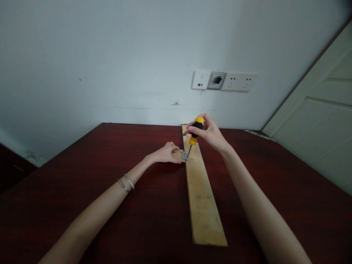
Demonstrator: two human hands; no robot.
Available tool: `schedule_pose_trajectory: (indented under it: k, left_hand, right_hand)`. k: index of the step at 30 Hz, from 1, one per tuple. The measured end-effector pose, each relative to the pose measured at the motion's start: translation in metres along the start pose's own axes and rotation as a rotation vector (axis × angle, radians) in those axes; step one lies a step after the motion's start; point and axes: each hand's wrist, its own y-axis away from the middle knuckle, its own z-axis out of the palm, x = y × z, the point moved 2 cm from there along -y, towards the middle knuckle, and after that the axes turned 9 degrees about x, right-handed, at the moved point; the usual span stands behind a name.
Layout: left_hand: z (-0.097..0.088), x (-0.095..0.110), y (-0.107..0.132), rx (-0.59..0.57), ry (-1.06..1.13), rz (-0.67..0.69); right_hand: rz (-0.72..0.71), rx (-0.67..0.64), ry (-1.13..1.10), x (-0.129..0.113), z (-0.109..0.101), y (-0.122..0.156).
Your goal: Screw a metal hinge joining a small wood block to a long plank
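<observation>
A long pale wooden plank [202, 198] lies on the dark red table [110, 205], running away from me. A small metal hinge [184, 155] sits at the plank's left edge, joined to a small wood piece [177, 155]. My right hand [209, 132] is closed round the yellow and black handle of a screwdriver [195, 134], which stands nearly upright with its tip down on the hinge. My left hand [165, 153] rests on the table with fingers curled over the small wood piece, just left of the hinge.
A white wall stands behind the table with a row of sockets and switches [224, 81]. A pale door [321, 121] is at the right. Two thin bracelets [126, 183] circle my left wrist.
</observation>
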Motion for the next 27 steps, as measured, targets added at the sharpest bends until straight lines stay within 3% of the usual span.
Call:
schedule_pose_trajectory:
  k: [5, 12, 16, 20, 27]
  left_hand:
    - [-0.001, 0.001, 0.001, 0.009, 0.021, 0.008]
    - [0.001, -0.001, 0.000, 0.001, 0.013, 0.003]
    - [0.001, -0.002, 0.000, 0.000, 0.015, 0.005]
    - [0.001, -0.001, 0.000, 0.000, 0.007, 0.005]
    - [0.000, 0.000, 0.001, 0.005, 0.012, 0.020]
  right_hand:
    - [-0.016, -0.019, 0.059, 0.007, 0.006, -0.001]
    - [0.123, -0.164, -0.123, 0.008, -0.004, -0.005]
    - [0.015, -0.077, 0.044, -0.004, -0.006, -0.002]
    - [-0.016, -0.010, -0.001, -0.003, 0.002, -0.001]
    - [0.062, -0.112, -0.056, 0.005, 0.003, -0.002]
